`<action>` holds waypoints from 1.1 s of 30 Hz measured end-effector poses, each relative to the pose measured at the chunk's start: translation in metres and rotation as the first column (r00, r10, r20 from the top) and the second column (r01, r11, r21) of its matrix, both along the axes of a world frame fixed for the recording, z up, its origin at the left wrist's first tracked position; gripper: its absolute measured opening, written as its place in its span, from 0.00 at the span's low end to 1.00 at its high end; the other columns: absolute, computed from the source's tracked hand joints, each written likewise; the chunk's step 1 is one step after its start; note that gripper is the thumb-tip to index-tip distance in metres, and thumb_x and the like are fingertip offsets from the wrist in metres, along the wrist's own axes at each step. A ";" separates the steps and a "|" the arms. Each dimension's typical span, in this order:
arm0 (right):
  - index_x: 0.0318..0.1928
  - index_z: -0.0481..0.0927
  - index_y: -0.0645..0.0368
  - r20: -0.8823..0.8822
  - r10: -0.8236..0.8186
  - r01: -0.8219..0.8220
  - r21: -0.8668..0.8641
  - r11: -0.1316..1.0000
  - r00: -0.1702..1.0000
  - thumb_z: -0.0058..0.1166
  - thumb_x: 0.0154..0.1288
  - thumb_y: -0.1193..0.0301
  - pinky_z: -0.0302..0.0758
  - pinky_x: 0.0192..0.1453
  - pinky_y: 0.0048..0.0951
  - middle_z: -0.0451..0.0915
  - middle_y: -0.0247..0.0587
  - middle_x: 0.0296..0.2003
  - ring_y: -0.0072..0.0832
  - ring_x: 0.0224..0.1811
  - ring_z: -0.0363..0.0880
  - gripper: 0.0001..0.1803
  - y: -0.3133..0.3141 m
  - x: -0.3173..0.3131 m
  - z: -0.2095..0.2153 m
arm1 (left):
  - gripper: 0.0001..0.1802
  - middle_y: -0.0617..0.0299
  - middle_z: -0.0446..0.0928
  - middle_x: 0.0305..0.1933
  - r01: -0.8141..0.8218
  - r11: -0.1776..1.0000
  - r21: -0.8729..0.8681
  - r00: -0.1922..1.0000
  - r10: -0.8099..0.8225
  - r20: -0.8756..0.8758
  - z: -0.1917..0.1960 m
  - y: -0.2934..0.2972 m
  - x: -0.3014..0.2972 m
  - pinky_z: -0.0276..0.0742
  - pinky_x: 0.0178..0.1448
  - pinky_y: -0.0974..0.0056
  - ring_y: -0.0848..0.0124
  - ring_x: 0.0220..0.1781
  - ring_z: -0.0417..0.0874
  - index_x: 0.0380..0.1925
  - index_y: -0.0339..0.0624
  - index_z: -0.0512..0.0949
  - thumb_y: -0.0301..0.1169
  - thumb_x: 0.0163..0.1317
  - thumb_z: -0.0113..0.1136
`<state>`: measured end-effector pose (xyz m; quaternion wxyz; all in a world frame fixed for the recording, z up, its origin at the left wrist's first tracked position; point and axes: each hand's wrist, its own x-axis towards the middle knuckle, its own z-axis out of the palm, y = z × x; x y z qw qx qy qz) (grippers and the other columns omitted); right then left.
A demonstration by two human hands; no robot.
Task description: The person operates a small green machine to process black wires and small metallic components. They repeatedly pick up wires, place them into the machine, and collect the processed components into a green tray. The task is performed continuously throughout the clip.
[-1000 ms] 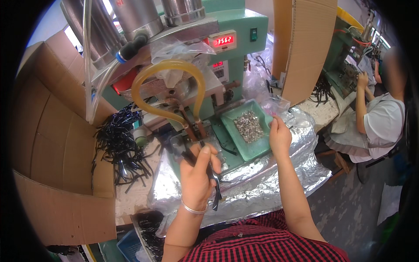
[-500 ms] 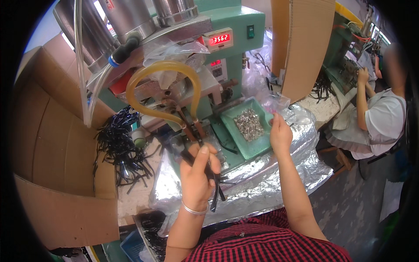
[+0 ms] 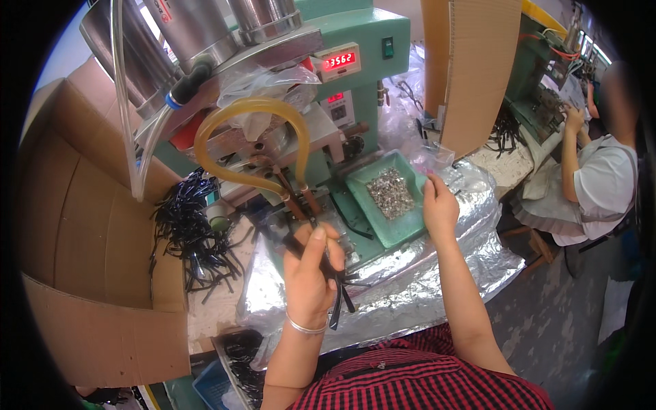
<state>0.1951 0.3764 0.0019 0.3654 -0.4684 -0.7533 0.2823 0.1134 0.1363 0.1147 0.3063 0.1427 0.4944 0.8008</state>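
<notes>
My left hand [image 3: 309, 273] is closed around several slim black spectacle temples [image 3: 337, 311]. Their ends hang below the fingers, and one temple points up to the copper-coloured jaws [image 3: 301, 203] of a green press; whether it touches them I cannot tell. A yellow hose [image 3: 199, 140] loops over the jaws. My right hand [image 3: 441, 208] is at the right edge of a green tray [image 3: 383, 236], thumb and fingers pinched together. Anything between those fingertips is too small to make out. Small shiny metal pieces [image 3: 391, 194] are heaped in the tray.
A pile of black temples [image 3: 195, 232] lies left of the press beside an open cardboard box [image 3: 89, 225]. Silver foil [image 3: 403, 287] covers the bench front. A cardboard sheet [image 3: 478, 75] stands behind the tray. Another person [image 3: 594, 181] works at a machine on the right.
The whole view has shifted slightly. Both my hands stay in nearly the same places, the left still gripping the temples.
</notes>
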 end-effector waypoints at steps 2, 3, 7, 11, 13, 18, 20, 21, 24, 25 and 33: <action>0.50 0.79 0.58 0.000 0.004 -0.004 -0.001 1.000 1.000 0.44 0.66 0.61 0.73 0.52 0.39 0.82 0.51 0.43 0.46 0.46 0.80 0.19 -0.001 0.001 0.001 | 0.12 0.62 0.70 0.17 -0.003 1.000 0.003 1.000 0.003 0.000 0.000 0.000 0.000 0.52 0.14 0.77 0.80 0.13 0.63 0.35 0.37 0.72 0.36 0.70 0.47; 0.50 0.79 0.58 0.003 0.008 -0.008 -0.014 1.000 1.000 0.43 0.67 0.61 0.73 0.52 0.39 0.82 0.51 0.43 0.46 0.46 0.80 0.19 -0.001 0.001 0.002 | 0.13 0.62 0.70 0.17 -0.004 1.000 0.003 1.000 0.004 0.001 -0.001 0.000 0.000 0.52 0.14 0.77 0.80 0.13 0.63 0.35 0.37 0.72 0.36 0.70 0.47; 0.50 0.79 0.57 0.022 0.013 -0.012 -0.054 0.998 1.000 0.41 0.67 0.61 0.73 0.52 0.40 0.82 0.51 0.42 0.46 0.45 0.80 0.19 -0.002 0.000 0.007 | 0.13 0.62 0.70 0.17 -0.001 1.000 0.012 1.000 0.001 -0.007 -0.002 0.000 0.000 0.52 0.14 0.77 0.80 0.13 0.63 0.35 0.36 0.71 0.36 0.70 0.47; 0.50 0.79 0.54 0.024 -0.024 0.022 0.082 0.996 0.999 0.40 0.68 0.61 0.75 0.45 0.33 0.84 0.43 0.35 0.39 0.39 0.82 0.19 0.003 0.000 -0.008 | 0.12 0.62 0.70 0.17 0.002 1.000 0.017 1.000 -0.002 -0.009 -0.002 0.000 0.000 0.53 0.14 0.76 0.80 0.13 0.63 0.35 0.36 0.71 0.36 0.70 0.48; 0.50 0.79 0.54 0.021 -0.022 0.020 0.086 0.996 1.000 0.41 0.68 0.61 0.75 0.45 0.33 0.84 0.43 0.35 0.38 0.39 0.82 0.18 0.003 0.000 -0.009 | 0.12 0.62 0.70 0.17 0.006 1.000 0.013 1.000 -0.006 -0.002 -0.001 -0.001 0.000 0.53 0.14 0.76 0.80 0.13 0.63 0.35 0.36 0.71 0.36 0.70 0.48; 0.50 0.79 0.55 0.013 -0.023 0.022 0.076 0.997 1.000 0.42 0.67 0.62 0.74 0.46 0.32 0.84 0.43 0.36 0.37 0.40 0.83 0.18 0.002 0.000 -0.006 | 0.11 0.67 0.67 0.16 0.001 1.000 -0.031 1.000 -0.001 -0.002 0.002 0.000 0.000 0.58 0.15 0.77 0.82 0.10 0.60 0.35 0.39 0.71 0.34 0.71 0.45; 0.51 0.79 0.55 0.012 -0.027 0.026 0.051 0.998 1.000 0.43 0.67 0.62 0.74 0.46 0.32 0.84 0.43 0.36 0.36 0.40 0.83 0.18 0.000 0.001 -0.005 | 0.11 0.67 0.67 0.16 0.000 0.999 -0.039 1.000 0.000 0.002 0.002 0.000 0.000 0.58 0.15 0.77 0.82 0.11 0.60 0.35 0.39 0.71 0.34 0.71 0.45; 0.51 0.79 0.55 0.007 -0.023 0.023 0.053 0.998 1.000 0.42 0.67 0.62 0.74 0.46 0.32 0.84 0.43 0.36 0.36 0.40 0.83 0.18 0.000 0.000 -0.006 | 0.11 0.67 0.68 0.16 -0.003 0.999 -0.042 1.000 0.003 0.005 0.003 0.000 0.001 0.57 0.15 0.77 0.82 0.11 0.60 0.35 0.38 0.71 0.34 0.70 0.45; 0.51 0.79 0.54 -0.007 -0.015 0.016 0.060 0.998 1.000 0.42 0.67 0.62 0.74 0.46 0.31 0.84 0.43 0.36 0.36 0.40 0.82 0.18 0.001 0.001 -0.008 | 0.11 0.66 0.68 0.16 -0.016 0.998 -0.061 1.000 0.015 -0.011 0.006 0.000 0.001 0.55 0.15 0.77 0.82 0.11 0.60 0.34 0.38 0.72 0.34 0.70 0.47; 0.51 0.79 0.54 -0.010 -0.013 0.013 0.063 0.998 1.000 0.42 0.67 0.62 0.74 0.46 0.31 0.84 0.43 0.36 0.36 0.40 0.82 0.18 0.001 0.001 -0.009 | 0.11 0.66 0.68 0.16 -0.020 0.997 -0.070 1.000 0.019 -0.021 0.006 -0.001 0.001 0.54 0.14 0.77 0.82 0.12 0.60 0.33 0.38 0.72 0.34 0.69 0.48; 0.52 0.79 0.56 -0.010 0.012 -0.013 -0.063 0.998 1.000 0.41 0.66 0.62 0.72 0.54 0.37 0.81 0.49 0.45 0.45 0.48 0.79 0.20 -0.003 0.002 0.005 | 0.11 0.64 0.71 0.17 -0.062 0.992 -0.110 0.997 0.056 -0.058 0.003 0.001 0.001 0.54 0.15 0.77 0.82 0.13 0.63 0.32 0.38 0.73 0.35 0.68 0.50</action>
